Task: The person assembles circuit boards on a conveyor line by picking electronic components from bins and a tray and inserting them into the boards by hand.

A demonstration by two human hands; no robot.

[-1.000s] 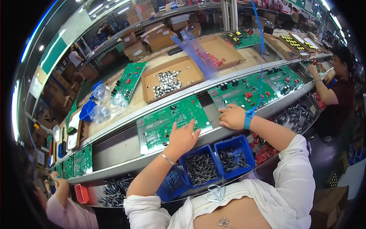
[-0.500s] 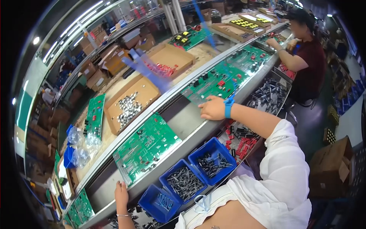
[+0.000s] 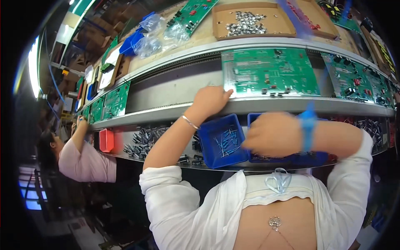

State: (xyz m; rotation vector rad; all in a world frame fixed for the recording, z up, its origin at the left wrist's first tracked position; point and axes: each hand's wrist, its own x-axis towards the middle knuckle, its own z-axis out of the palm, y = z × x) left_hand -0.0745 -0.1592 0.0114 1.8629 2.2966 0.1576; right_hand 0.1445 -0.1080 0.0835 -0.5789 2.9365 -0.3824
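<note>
My left hand [image 3: 210,101] lies over the near rail of the conveyor, its thumb stretched out to the left edge of a green circuit board [image 3: 273,71]. Its other fingers are partly hidden, and I see nothing held in it. My right hand [image 3: 273,135], smeared by motion, hangs above the blue bins with its fingers bent downward; whether it holds anything is unclear. Just left of it stands a blue bin [image 3: 210,154] with a few blue leaded components [image 3: 228,143]. Another blue bin [image 3: 254,118] is mostly covered by my right hand.
More populated circuit boards [image 3: 350,77] sit on the line to the right, others [image 3: 116,100] to the left. A cardboard tray [image 3: 283,29] of silvery parts lies beyond. Black capacitors [image 3: 146,139] and a red bin [image 3: 106,140] are near a co-worker [image 3: 83,160] at left.
My view has swung left, bringing a co-worker at the left into sight. My right hand has moved from the conveyor back over the blue bins. My left hand is now beside the board's left edge.
</note>
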